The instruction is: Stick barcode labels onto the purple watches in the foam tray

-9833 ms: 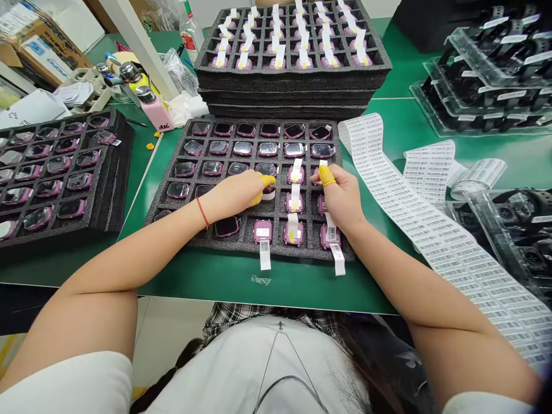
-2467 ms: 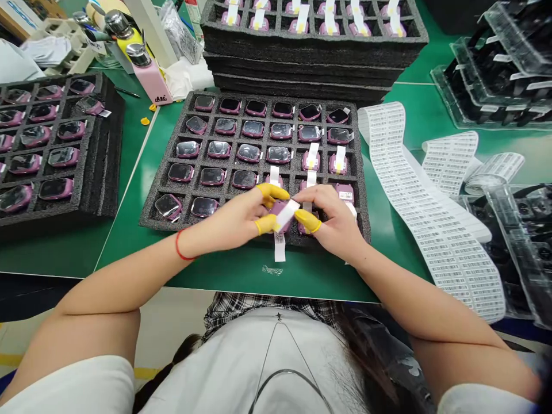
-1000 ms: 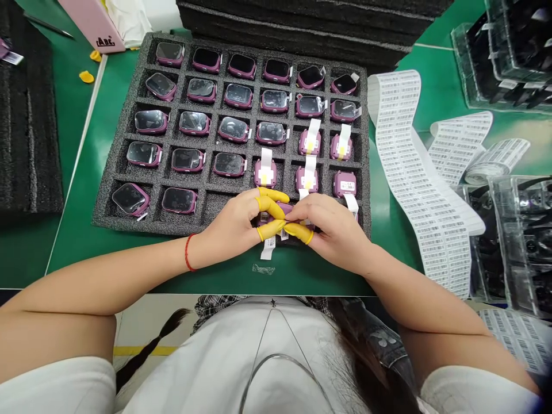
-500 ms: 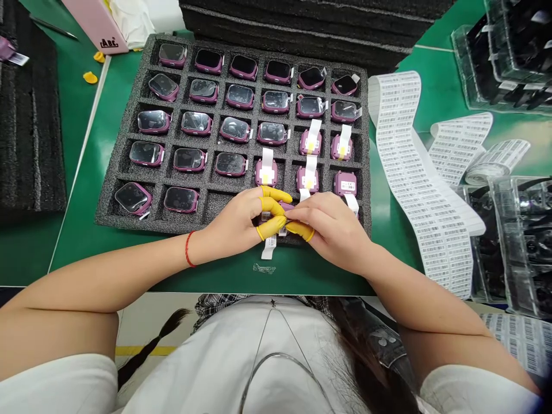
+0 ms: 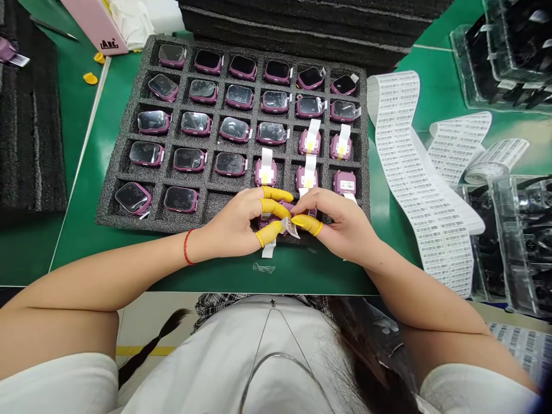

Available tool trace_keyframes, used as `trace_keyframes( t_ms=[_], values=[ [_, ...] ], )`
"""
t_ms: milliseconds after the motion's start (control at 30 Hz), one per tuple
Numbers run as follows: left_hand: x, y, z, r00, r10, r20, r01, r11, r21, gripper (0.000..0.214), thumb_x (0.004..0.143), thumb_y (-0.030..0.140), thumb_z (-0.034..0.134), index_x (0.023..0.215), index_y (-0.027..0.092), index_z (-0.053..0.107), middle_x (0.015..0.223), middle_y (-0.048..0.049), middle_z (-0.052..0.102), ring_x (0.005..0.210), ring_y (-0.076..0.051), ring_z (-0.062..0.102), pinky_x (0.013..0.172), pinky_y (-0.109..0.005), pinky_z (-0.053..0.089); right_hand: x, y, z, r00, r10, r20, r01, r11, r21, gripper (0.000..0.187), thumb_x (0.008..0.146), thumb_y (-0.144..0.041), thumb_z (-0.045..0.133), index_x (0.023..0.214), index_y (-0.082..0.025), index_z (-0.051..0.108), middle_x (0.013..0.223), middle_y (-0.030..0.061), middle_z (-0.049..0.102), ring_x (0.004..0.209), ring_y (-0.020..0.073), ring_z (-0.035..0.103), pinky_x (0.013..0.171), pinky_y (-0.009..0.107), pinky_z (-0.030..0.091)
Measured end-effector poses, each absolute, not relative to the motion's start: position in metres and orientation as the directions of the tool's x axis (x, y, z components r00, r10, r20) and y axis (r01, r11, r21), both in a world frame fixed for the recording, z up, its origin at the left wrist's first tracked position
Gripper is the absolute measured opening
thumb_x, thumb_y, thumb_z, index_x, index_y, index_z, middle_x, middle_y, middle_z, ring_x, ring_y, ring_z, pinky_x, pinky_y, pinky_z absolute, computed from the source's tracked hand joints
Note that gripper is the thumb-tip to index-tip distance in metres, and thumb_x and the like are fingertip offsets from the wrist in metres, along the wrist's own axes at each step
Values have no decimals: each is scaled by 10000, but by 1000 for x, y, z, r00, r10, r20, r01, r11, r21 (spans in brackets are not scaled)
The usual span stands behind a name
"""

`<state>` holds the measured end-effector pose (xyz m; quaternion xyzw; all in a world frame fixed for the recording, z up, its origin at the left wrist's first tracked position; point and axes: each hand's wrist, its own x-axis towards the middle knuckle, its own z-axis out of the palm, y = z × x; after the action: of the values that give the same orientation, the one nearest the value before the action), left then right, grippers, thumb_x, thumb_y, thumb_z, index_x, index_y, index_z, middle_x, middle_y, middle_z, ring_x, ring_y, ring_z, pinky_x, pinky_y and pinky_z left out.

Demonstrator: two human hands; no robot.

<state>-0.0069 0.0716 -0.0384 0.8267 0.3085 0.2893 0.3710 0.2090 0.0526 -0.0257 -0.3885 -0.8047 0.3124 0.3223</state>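
Observation:
My left hand (image 5: pixel 235 224), with yellow finger cots on its fingers and thumb, is closed around a purple smartwatch (image 5: pixel 286 204) over the front of the foam tray (image 5: pixel 116 221). Most of that watch is hidden by my fingers. A white printed label (image 5: pixel 292 228) sticks out between my two hands, its free end curling down. At its edge the bare index finger and yellow-cotted thumb of my right hand (image 5: pixel 345 227) pinch together. Below my left thumb another white tag (image 5: pixel 268 249) hangs over the tray's front edge.
Purple smartwatches (image 5: pixel 196 122) fill many tray cells, some face down with white strips. Black foam trays (image 5: pixel 302 29) are stacked behind. Barcode label strips (image 5: pixel 401 144) and clear plastic trays (image 5: pixel 513 241) lie at right. A scrap of clear film (image 5: pixel 263 268) lies in front.
The right fingers have drawn back slightly and opened around the thumb, bringing the curled white label into view between the hands. My left hand has stayed nearly in place.

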Motion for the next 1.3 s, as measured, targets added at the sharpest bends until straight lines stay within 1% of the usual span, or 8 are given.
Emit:
trace_keyframes(
  t_ms=[167, 367, 567, 867, 1000, 1133, 1200, 1300],
  values=[
    [-7, 71, -41, 620, 746, 244, 321, -524, 789, 95, 861, 216, 651, 927, 190, 714, 1141, -85, 700, 1038, -185, 666, 896, -330, 535, 207, 52, -26, -545, 783, 299, 420, 564, -711, 72, 899, -280, 630, 920, -212, 618, 811, 21, 685, 737, 151, 627, 680, 293, 517],
    [-7, 70, -40, 609, 751, 256, 298, -515, 804, 66, 865, 200, 639, 866, 189, 704, 1133, -66, 696, 998, -164, 672, 852, -294, 543, 204, 47, -29, -579, 724, 374, 501, 678, -538, 73, 931, -247, 573, 982, -226, 620, 914, 41, 723, 843, 183, 649, 717, 325, 492],
    [-6, 69, -40, 588, 775, 233, 297, -474, 829, 45, 836, 201, 673, 818, 184, 711, 1139, -60, 700, 969, -158, 687, 838, -280, 555, 203, 43, -29, -595, 687, 418, 561, 727, -396, 78, 926, -198, 568, 986, -211, 617, 923, 42, 734, 820, 178, 638, 739, 334, 466],
    [-4, 68, -40, 563, 780, 273, 300, -501, 811, 45, 801, 153, 660, 792, 165, 702, 1105, -82, 714, 939, -149, 699, 811, -268, 561, 198, 39, -32, -527, 702, 478, 599, 706, -377, 61, 900, -163, 615, 954, -188, 604, 874, 35, 739, 834, 157, 660, 768, 316, 466],
    [-4, 68, -39, 558, 781, 280, 295, -503, 812, 47, 799, 146, 654, 767, 162, 685, 1089, -84, 719, 959, -155, 700, 839, -282, 561, 197, 37, -31, -539, 672, 508, 620, 725, -301, 69, 905, -141, 595, 939, -201, 594, 853, 19, 746, 758, 150, 643, 763, 331, 469],
    [-3, 68, -38, 555, 785, 275, 295, -495, 818, 48, 802, 155, 653, 760, 165, 674, 1085, -81, 723, 959, -164, 705, 836, -298, 565, 197, 35, -29, -565, 640, 522, 626, 744, -234, 89, 883, -115, 615, 917, -193, 592, 816, 14, 742, 722, 143, 629, 813, 352, 465],
    [-3, 68, -38, 558, 782, 279, 295, -501, 813, 43, 805, 158, 657, 767, 160, 678, 1083, -90, 723, 960, -166, 704, 838, -299, 562, 197, 35, -29, -560, 649, 515, 619, 741, -260, 96, 868, -115, 635, 903, -191, 587, 813, 15, 738, 719, 141, 628, 813, 352, 464],
    [-4, 68, -38, 564, 777, 282, 296, -508, 809, 37, 807, 161, 662, 781, 154, 688, 1087, -100, 721, 949, -162, 704, 825, -288, 562, 197, 36, -29, -522, 696, 493, 610, 709, -354, 75, 878, -167, 644, 915, -196, 586, 858, 25, 740, 771, 148, 646, 788, 338, 467]
  ],
)
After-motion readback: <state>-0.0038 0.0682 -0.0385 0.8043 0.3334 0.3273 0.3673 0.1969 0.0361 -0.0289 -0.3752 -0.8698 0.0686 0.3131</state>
